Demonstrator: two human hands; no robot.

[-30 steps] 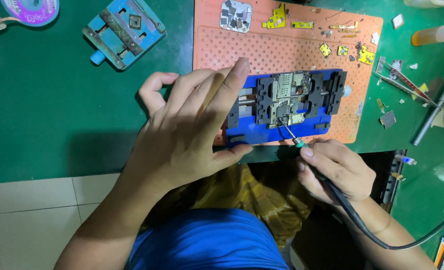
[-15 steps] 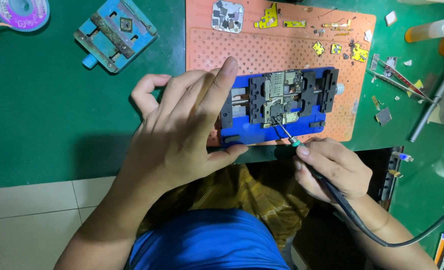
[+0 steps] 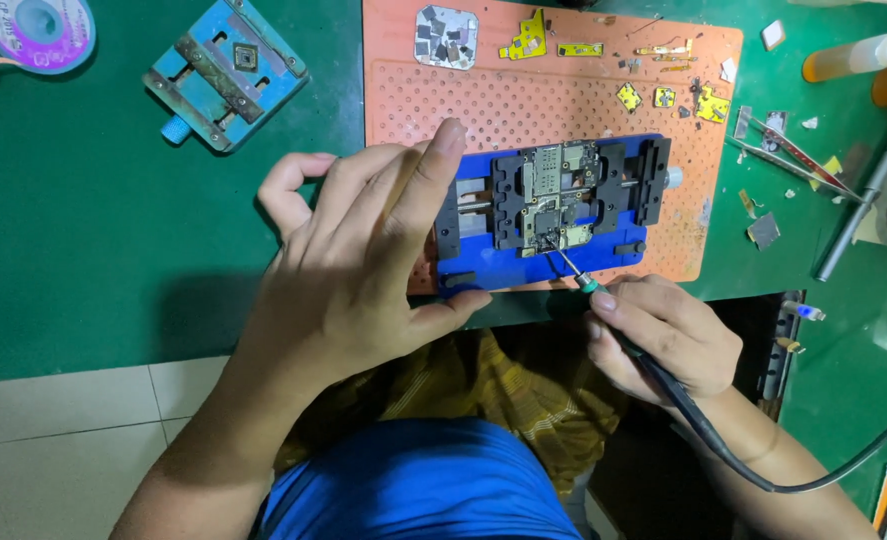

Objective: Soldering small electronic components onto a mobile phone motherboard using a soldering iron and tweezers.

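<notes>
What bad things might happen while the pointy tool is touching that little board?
The right hand holds a corded soldering iron with its tip on the circuit board. A slip could mar the tiny parts packed around that spot.

The left hand braces the blue holder, its fingers close to the tip, so a burn seems possible.

The cord hangs off the desk edge; a snag might jerk the iron.

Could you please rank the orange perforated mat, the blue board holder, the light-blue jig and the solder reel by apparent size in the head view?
1. orange perforated mat
2. blue board holder
3. light-blue jig
4. solder reel, partly cropped.
</notes>
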